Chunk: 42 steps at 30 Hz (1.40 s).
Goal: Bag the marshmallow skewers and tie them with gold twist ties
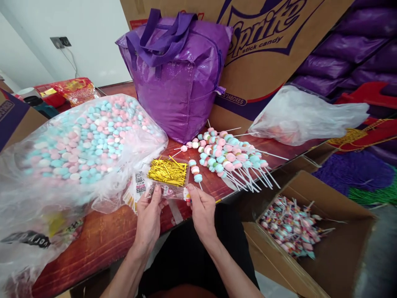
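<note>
A small clear plastic bag with printing (169, 191) stretches between my two hands over the front edge of the table. My left hand (149, 217) pinches its left end, thumb on top. At the other end, the fingers of my right hand (202, 209) are closed on the bag's edge. Just beyond them sits a clear tray of gold twist ties (167, 171). A single stick of pink, white and blue marshmallows (195, 171) lies right of the tray. Further right is a pile of marshmallow sticks (231, 155). Several flat printed bags (132, 196) lie beside my left hand.
A large clear sack of loose marshmallows (83, 140) covers the table's left side. Behind stand a purple tote bag (180, 82) and a big carton (263, 45). A white plastic bag (297, 114) lies at right. Below, an open box (347, 223) holds wrapped marshmallow sticks (293, 225).
</note>
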{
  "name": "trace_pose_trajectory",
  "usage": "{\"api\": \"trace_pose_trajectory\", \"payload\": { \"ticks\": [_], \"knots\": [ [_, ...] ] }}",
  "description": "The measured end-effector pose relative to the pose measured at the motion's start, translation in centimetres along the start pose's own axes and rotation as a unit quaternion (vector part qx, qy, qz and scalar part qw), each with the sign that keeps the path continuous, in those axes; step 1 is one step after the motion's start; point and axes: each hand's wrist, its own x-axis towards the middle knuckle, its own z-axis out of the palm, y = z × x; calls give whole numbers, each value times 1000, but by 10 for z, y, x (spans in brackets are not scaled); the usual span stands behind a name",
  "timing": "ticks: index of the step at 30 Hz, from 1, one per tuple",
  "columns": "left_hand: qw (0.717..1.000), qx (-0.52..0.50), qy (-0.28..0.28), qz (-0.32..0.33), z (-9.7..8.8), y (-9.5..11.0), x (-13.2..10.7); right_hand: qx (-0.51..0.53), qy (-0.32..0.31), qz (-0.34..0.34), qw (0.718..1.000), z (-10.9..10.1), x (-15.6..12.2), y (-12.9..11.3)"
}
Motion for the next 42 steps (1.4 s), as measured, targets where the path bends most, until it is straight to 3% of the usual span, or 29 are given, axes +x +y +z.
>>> {"api": "trace_pose_trajectory", "payload": {
  "ticks": [3, 6, 9, 12, 14, 16, 20, 24, 28, 33, 36, 42],
  "knots": [
    [999, -21, 23, 16, 3, -2, 3, -64, -27, -12, 997, -6, 1, -1],
    [998, -37, 48, 20, 7, -5, 12, -188, 18, -92, 978, -20, 7, -1],
    [997, -46, 68, 13, 7, -4, 23, -335, 91, -131, 929, -36, 19, 4],
    [997, -46, 66, -11, 4, -1, 31, -479, 65, -106, 869, -45, 30, 13],
    [996, -48, 67, -29, 3, 2, 35, -513, 40, -82, 853, -47, 34, 18],
    [994, -55, 77, -55, 3, 5, 37, -487, 60, -81, 868, -48, 35, 21],
    [983, -63, 111, -131, 6, 13, 42, -307, 134, -122, 934, -60, 28, 16],
    [974, -61, 126, -181, 8, 18, 46, -150, 92, -122, 977, -77, 8, 3],
    [972, -62, 129, -188, 9, 20, 46, -155, 48, -202, 966, -84, -10, -5],
    [975, -51, 112, -185, 8, 21, 45, -223, 24, -270, 937, -89, -9, -7],
    [982, -37, 96, -161, 3, 19, 48, -258, -2, -262, 930, -94, -5, -12],
    [998, -12, 30, -57, -10, 14, 51, -226, -123, -183, 949, -102, 2, -23]
  ]
}}
